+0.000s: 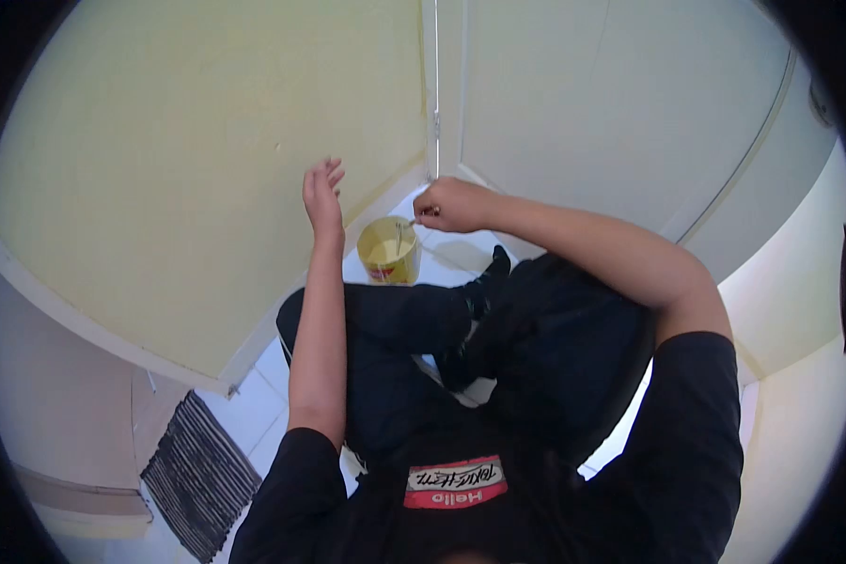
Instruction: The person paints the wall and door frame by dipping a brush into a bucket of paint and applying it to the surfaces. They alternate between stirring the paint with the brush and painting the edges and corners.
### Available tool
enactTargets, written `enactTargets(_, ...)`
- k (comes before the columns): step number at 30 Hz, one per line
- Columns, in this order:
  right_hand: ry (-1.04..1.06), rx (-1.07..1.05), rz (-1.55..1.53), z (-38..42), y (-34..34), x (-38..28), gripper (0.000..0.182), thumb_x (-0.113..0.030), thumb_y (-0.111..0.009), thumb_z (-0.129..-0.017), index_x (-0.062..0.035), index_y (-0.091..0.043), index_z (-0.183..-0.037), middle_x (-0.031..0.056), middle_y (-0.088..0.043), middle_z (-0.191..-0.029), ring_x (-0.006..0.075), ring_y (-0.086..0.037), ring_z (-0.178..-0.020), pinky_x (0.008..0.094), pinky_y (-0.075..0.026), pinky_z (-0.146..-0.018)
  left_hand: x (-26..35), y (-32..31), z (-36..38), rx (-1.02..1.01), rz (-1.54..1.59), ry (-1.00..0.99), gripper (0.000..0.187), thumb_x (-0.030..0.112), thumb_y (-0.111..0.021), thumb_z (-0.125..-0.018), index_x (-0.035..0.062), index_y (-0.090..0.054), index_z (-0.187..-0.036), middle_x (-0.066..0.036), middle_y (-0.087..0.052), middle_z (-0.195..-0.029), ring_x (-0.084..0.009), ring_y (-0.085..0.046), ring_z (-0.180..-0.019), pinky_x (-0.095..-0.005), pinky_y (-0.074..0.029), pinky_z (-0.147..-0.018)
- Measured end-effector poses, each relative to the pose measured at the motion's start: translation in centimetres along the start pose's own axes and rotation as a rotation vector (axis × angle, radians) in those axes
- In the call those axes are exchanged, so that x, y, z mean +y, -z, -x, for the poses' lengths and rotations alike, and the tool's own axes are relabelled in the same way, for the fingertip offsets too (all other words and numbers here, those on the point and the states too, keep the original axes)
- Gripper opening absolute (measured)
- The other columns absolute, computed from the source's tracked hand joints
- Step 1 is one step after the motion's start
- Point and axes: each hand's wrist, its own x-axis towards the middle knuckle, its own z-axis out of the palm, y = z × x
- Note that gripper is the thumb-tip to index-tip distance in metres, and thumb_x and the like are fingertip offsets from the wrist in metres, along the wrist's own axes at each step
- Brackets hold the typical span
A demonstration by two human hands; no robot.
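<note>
Just above the centre of the frame, a yellow bucket (405, 264) stands upright on the white tiled floor (449, 270), a reddish label low on its side and something pale yellow inside. The right hand (453, 205), up and to the right of it, has its fingers closed round a thin tool (408, 225), whose far end dips inside the rim; I can't make out what kind it is. Up and to the left of the bucket, the left hand (322, 197) is raised with nothing in it, fingers loosely parted and a little bent. It shows against the pale yellow wall (216, 179), though I can't tell if it touches. The person sits with legs folded in dark trousers (573, 348), just below the bucket. A dark striped mat (200, 475) lies at the lower left.
</note>
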Motion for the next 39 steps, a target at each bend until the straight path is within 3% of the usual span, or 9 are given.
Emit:
enactTargets(7,-0.02,-0.075,-0.008,-1.8,0.4,-1.7,0.02,-0.019,-0.066,-0.086,0.0001,-0.072,-0.089,0.0177,-0.072,-0.08,0.0322,-0.07,-0.072,0.0411,-0.056,-0.069,7.5,1.7,3.5,-0.171,-0.124,-0.037,0.037,0.036,-0.046,-0.1,0.0077,-0.061,-0.118,-0.007,-0.068,-0.12,-0.0184,-0.063,-0.107,-0.0347,-0.043,-0.088)
enactTargets(10,-0.156,-0.122,-0.143,-3.4,1.4,-1.8,0.021,-0.019,-0.066,-0.088,0.0012,-0.072,-0.088,0.0183,-0.072,-0.079,0.0302,-0.07,-0.071,0.0386,-0.056,-0.068,6.4,2.7,2.3,-0.184,-0.129,-0.037,0.035,0.035,-0.048,-0.099,0.0077,-0.064,-0.114,-0.008,-0.069,-0.117,-0.02,-0.065,-0.103,-0.036,-0.045,-0.087)
enactTargets(13,-0.106,-0.044,-0.161,-4.6,1.2,-1.3,0.021,-0.019,-0.068,-0.087,0.0016,-0.071,-0.084,0.0169,-0.071,-0.076,0.0279,-0.071,-0.07,0.0378,-0.056,-0.067,-0.9,4.6,0.3,-0.236,-0.271,-0.117,0.034,0.033,-0.049,-0.098,0.0039,-0.064,-0.105,-0.009,-0.072,-0.107,-0.0217,-0.066,-0.093,-0.036,-0.048,-0.082)
enactTargets(14,-0.032,-0.004,-0.087,-5.3,1.0,-0.9,0.02,-0.016,-0.067,-0.087,0.0031,-0.07,-0.081,0.0161,-0.071,-0.073,0.0241,-0.071,-0.064,0.036,-0.056,-0.064,-3.0,5.4,0.3,-0.232,-0.488,-0.002,0.037,0.036,-0.051,-0.097,0.0036,-0.065,-0.108,-0.011,-0.07,-0.113,-0.0247,-0.066,-0.099,-0.0361,-0.048,-0.086)
enactTargets(17,-0.237,-0.228,-0.218,-7.6,2.6,-1.2,0.019,-0.013,-0.066,-0.087,0.0041,-0.07,-0.081,0.016,-0.071,-0.072,0.0217,-0.071,-0.061,0.0354,-0.057,-0.061,-12.3,7.7,2.0,-0.405,-1.285,0.18,0.046,0.034,-0.053,-0.093,-0.0005,-0.062,-0.122,-0.021,-0.067,-0.119,-0.032,-0.063,-0.115,-0.0404,-0.047,-0.099)
enactTargets(20,-0.254,-0.195,-0.116,-8.5,2.4,-2.3,0.017,-0.01,-0.064,-0.088,0.0053,-0.069,-0.081,0.0151,-0.069,-0.067,0.0196,-0.069,-0.058,0.0329,-0.054,-0.058,-5.4,6.2,5.0,-0.691,-1.452,0.555,0.045,0.03,-0.055,-0.091,0.0018,-0.063,-0.126,-0.02,-0.064,-0.126,-0.0349,-0.06,-0.12,-0.0423,-0.046,-0.101)
enactTargets(24,-0.181,-0.111,0.007,-8.3,1.0,-1.1,0.016,-0.012,-0.065,-0.084,0.0029,-0.071,-0.081,0.0155,-0.07,-0.068,0.026,-0.069,-0.06,0.037,-0.056,-0.063,-3.5,3.2,7.3,-0.738,-1.71,0.646,0.041,0.03,-0.058,-0.089,0.002,-0.068,-0.117,-0.019,-0.065,-0.124,-0.036,-0.061,-0.117,-0.0443,-0.048,-0.098)
enactTargets(33,-0.189,-0.014,0.094,-6.4,0.6,-0.2,0.017,-0.016,-0.065,-0.084,-0.0011,-0.073,-0.085,0.0192,-0.072,-0.084,0.034,-0.07,-0.079,0.0423,-0.056,-0.075,-7.4,0.1,6.5,-0.852,-1.659,0.548,0.039,0.033,-0.06,-0.088,0.0024,-0.071,-0.109,-0.02,-0.068,-0.117,-0.0372,-0.064,-0.111,-0.0454,-0.05,-0.094)
enactTargets(39,-0.209,0.081,-0.097,-5.0,0.9,0.1,0.02,-0.018,-0.066,-0.085,-0.0003,-0.074,-0.09,0.0198,-0.072,-0.083,0.0333,-0.07,-0.077,0.0402,-0.056,-0.073,-2.7,-0.5,7.4,-0.428,-1.265,0.136,0.036,0.037,-0.063,-0.088,0.003,-0.073,-0.098,-0.022,-0.07,-0.103,-0.0405,-0.067,-0.099,-0.047,-0.052,-0.086)
